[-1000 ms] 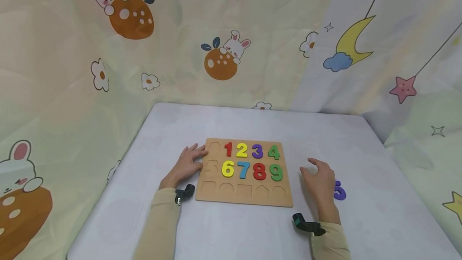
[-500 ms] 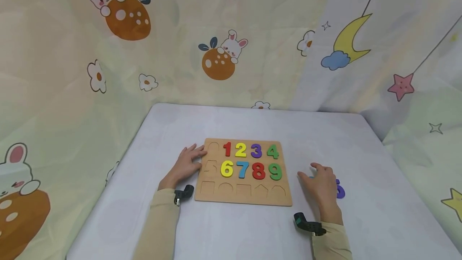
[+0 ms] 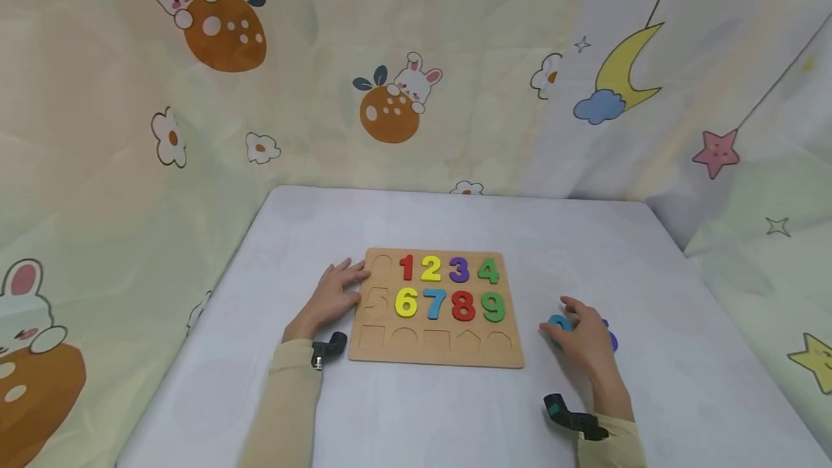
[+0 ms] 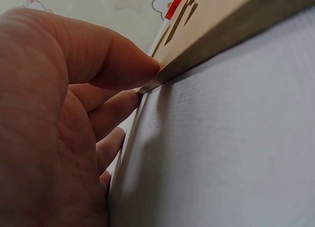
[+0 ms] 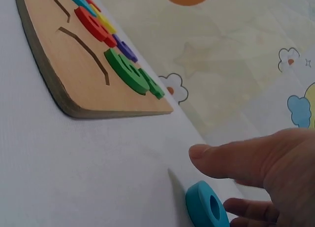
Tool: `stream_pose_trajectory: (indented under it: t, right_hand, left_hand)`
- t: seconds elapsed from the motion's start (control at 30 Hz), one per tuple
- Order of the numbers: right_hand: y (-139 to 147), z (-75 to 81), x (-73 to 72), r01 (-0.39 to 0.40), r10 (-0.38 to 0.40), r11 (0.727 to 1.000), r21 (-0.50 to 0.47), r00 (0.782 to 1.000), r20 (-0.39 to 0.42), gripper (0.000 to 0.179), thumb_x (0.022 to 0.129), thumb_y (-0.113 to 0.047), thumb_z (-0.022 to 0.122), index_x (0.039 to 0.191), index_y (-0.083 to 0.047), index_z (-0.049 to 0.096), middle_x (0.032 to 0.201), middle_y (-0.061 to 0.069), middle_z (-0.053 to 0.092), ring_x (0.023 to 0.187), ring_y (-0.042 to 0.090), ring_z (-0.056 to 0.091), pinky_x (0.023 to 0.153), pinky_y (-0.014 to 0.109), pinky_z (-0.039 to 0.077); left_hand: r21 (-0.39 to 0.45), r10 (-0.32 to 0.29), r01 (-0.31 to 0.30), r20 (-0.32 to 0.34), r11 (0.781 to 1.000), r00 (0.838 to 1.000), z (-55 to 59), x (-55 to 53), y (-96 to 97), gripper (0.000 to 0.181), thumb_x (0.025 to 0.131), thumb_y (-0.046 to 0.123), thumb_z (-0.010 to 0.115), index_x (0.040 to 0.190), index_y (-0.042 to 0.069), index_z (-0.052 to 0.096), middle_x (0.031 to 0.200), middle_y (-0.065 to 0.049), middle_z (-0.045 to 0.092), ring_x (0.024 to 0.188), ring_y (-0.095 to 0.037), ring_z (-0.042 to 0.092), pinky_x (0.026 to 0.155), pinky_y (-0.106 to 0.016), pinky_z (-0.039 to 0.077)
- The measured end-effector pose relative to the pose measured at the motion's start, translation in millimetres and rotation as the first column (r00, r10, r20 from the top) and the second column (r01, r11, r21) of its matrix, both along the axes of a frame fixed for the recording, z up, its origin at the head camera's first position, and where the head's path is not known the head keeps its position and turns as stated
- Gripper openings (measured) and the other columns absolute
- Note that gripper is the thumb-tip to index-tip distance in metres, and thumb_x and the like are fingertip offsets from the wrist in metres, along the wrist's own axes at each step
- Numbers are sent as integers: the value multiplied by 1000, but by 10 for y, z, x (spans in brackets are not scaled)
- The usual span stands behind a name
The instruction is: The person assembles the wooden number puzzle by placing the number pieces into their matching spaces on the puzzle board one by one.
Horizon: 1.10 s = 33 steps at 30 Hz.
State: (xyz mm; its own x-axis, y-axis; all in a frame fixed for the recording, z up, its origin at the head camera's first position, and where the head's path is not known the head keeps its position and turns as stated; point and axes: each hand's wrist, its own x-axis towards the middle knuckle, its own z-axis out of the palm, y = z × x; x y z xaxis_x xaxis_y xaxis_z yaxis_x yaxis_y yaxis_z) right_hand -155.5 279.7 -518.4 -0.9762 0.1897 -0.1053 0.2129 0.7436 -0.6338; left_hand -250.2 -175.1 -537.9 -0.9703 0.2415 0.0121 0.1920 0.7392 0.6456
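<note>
A wooden number board (image 3: 422,360) lies flat on the white table, holding coloured numerals 1 to 4 and 6 to 9. My left hand (image 3: 330,295) rests at its left edge; in the left wrist view the thumb (image 4: 128,64) touches the board's edge. My right hand (image 3: 588,338) is right of the board, thumb and fingers spread around a blue ring-shaped zero (image 3: 560,322). In the right wrist view the thumb is apart from the blue zero (image 5: 199,207), with fingers behind it. A purple 5 (image 3: 613,341) lies beyond the hand, mostly hidden.
Bare recesses show in the board's left column and front row. The white table (image 3: 416,417) extends around the board. A patterned cloth (image 3: 312,78) hangs behind it. Each wrist wears a black camera (image 3: 572,417).
My right hand has shifted down and slightly right, and the blue zero has come into view between thumb and fingers. The left hand stays at the board. The head view has shifted slightly.
</note>
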Motion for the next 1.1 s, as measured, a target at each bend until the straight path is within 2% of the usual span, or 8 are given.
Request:
stream_pose_trajectory:
  t: [0.23, 0.43, 0.57, 0.8, 1.1]
  right_hand:
    - [-1, -25, 55, -80, 79, 996, -35, 997, -23, 80, 83, -24, 75, 150, -7, 34, 147, 25, 40, 127, 47, 43, 98, 63, 44]
    - [-22, -54, 89, -152, 152, 988, -11, 987, -49, 80, 80, -19, 77, 149, -12, 37, 140, 23, 46, 114, 41, 52, 90, 56, 51]
    - [-24, -67, 93, -162, 161, 987, -5, 985, -68, 76, 81, -16, 76, 147, -11, 39, 135, 24, 50, 112, 40, 53, 90, 56, 51]
    - [-42, -95, 49, -171, 169, 985, -15, 983, -76, 74, 81, -13, 76, 147, -10, 41, 137, 23, 50, 113, 39, 54, 94, 56, 50]
    - [-129, -122, 30, -153, 156, 988, 34, 979, -135, 71, 80, -11, 76, 144, -7, 45, 134, 20, 52, 108, 35, 55, 89, 52, 51]
  left_hand:
    - [-2, 2, -2, -11, 1000, 1000, 1, 7, 1, 52, 80, 8, 60, 132, 9, 61, 152, -4, 43, 148, -29, 19, 123, -46, 1]
    - [-2, 2, -2, -9, 1000, 1000, 3, 14, 3, 52, 80, 8, 60, 133, 9, 61, 152, -4, 43, 148, -29, 19, 123, -46, 0]
    - [0, -1, 1, -7, 1000, 1000, 0, 14, 3, 53, 80, 7, 60, 133, 9, 61, 152, -4, 43, 148, -29, 19, 123, -46, 0]
    - [-8, -1, 1, -7, 1000, 1000, -28, 7, -24, 52, 81, 8, 60, 133, 10, 61, 152, -3, 42, 149, -29, 19, 123, -46, 0]
    - [-8, 0, 0, -11, 1000, 1000, -12, 22, 2, 53, 81, 8, 60, 133, 10, 60, 152, -3, 42, 149, -29, 19, 123, -47, 0]
